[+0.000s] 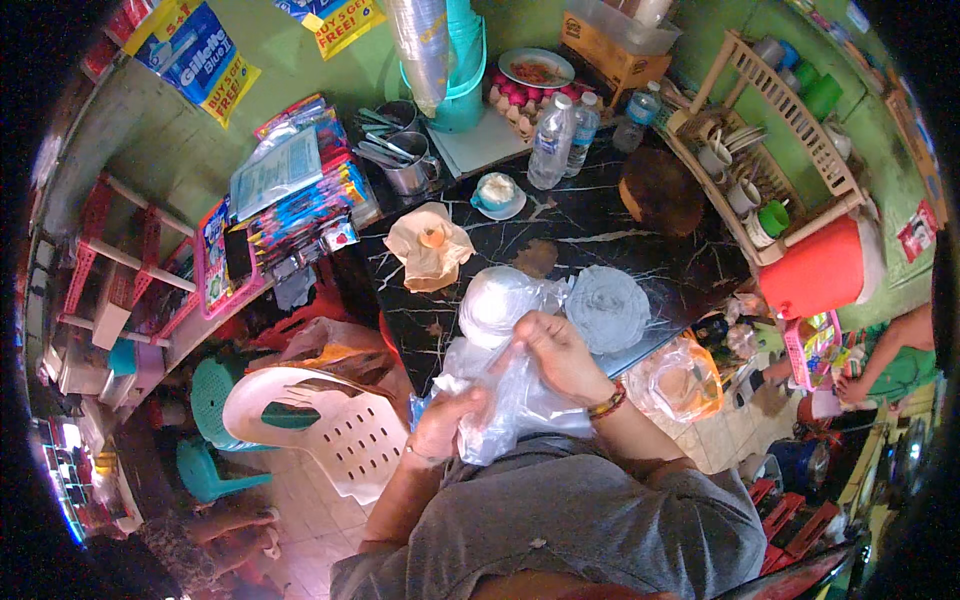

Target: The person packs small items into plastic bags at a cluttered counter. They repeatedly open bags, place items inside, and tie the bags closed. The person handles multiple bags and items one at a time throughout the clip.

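Observation:
My left hand (446, 424) and my right hand (559, 356) are both closed on a clear plastic bag (499, 405) held near my body, at the front edge of the black marbled table (465, 225). Just beyond the bag, a white round stack (491, 304) in clear plastic sits on the table. To its right lies a round grey-blue stack (609, 309), its material unclear. Farther left, crumpled brown paper (420, 262) holds a small orange-brown thing (433, 237). A blue cup of white stuff (495, 193) stands on a saucer near the back.
Plastic water bottles (551, 142) and an egg tray (517, 112) bearing a plate stand at the back. A round wooden block (660, 191) and a dish rack (750, 165) are at right. A white plastic chair (330, 427) is at left. Another person's arm (892, 345) shows far right.

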A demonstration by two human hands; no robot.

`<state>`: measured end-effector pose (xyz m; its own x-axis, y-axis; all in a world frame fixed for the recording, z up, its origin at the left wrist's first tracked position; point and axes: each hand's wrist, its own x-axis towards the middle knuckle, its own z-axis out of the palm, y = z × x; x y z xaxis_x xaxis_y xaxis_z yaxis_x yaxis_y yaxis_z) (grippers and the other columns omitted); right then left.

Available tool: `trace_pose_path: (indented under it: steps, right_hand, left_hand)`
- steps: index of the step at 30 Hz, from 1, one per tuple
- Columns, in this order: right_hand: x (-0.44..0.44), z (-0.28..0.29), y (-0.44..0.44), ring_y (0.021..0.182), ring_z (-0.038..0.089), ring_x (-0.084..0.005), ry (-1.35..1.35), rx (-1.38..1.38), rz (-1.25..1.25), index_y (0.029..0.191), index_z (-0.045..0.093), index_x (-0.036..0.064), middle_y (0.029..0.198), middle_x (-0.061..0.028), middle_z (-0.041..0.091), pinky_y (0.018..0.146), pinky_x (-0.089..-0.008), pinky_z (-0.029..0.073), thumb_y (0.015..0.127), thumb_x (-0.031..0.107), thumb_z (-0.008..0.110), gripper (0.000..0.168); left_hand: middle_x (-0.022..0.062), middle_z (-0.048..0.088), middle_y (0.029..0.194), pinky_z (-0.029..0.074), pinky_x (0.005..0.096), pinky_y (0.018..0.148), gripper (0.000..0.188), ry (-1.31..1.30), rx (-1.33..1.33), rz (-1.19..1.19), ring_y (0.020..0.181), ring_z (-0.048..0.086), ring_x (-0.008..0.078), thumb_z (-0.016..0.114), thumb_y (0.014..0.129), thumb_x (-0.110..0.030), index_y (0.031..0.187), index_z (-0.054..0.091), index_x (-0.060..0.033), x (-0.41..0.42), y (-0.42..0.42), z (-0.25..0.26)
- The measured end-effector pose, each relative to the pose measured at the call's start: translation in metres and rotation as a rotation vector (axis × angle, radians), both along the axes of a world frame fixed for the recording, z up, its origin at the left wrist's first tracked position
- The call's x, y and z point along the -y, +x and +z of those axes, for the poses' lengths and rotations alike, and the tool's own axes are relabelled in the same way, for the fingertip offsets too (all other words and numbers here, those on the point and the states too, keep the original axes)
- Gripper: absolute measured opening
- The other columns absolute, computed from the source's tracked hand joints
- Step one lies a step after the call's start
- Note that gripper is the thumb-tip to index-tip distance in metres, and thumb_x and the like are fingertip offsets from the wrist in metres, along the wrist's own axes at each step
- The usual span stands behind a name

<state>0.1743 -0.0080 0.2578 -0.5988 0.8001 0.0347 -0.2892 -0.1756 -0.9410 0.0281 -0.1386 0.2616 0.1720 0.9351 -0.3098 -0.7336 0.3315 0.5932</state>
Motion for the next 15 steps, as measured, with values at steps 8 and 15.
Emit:
trace_pose_path:
  steps: [8, 15]
  right_hand:
    - [-0.042, 0.005, 0.05, 0.065, 0.057, -0.0093, 0.151, 0.184, 0.853, 0.089, 0.055, 0.007, 0.07, 0.0005, 0.058, 0.059, -0.0245, 0.048, 0.091, 0.027, 0.056, 0.02]
    - [-0.081, -0.127, 0.013, 0.095, 0.054, -0.015, -0.015, 0.099, -0.278, 0.109, 0.053, 0.005, 0.105, -0.0056, 0.057, 0.086, -0.0293, 0.045, 0.078, 0.008, 0.067, 0.034]
  left_hand:
    - [0.0041, 0.063, 0.079, 0.046, 0.0283, 0.073, 0.03, 0.024, 0.155, 0.174, 0.074, 0.059, 0.017, 0.063, 0.084, -0.03, 0.091, 0.063, -0.0005, -0.027, -0.038, 0.0]
    - [0.0154, 0.067, 0.094, 0.048, 0.0307, 0.074, 0.028, -0.079, -1.225, 0.235, 0.08, 0.065, 0.0219, 0.051, 0.089, -0.014, 0.112, 0.061, -0.0022, -0.12, -0.038, -0.067]
